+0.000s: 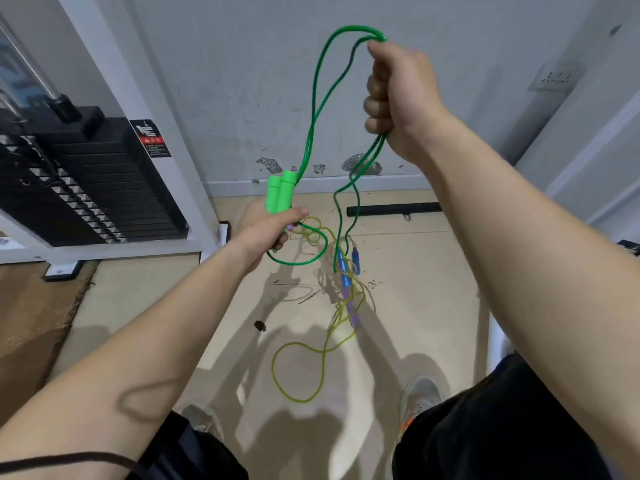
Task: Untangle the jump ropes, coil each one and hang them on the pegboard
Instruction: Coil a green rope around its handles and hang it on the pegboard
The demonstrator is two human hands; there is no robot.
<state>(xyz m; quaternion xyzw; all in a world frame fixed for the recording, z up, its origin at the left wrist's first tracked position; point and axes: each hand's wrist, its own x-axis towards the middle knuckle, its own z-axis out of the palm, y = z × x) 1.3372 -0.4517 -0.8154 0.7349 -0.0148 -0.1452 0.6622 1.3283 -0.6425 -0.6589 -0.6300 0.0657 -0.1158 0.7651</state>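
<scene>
Green rope (pixel 313 98): long axis lower-centre to upper-right. Left hand (pixel 273 228) grips both handles (pixel 280 194); right hand (pixel 398 98) clenched round gathered loops, tail trailing floorward.

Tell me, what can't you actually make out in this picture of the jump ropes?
Head view:
- Pegboard: nowhere in frame.
- Green rope: the right hand hides how its strands cross inside the fist.
- Green handles: lower ends covered by the left hand.
- Yellow rope near the blue handles: too thin and blurred to tell which cord lies on top.
</scene>
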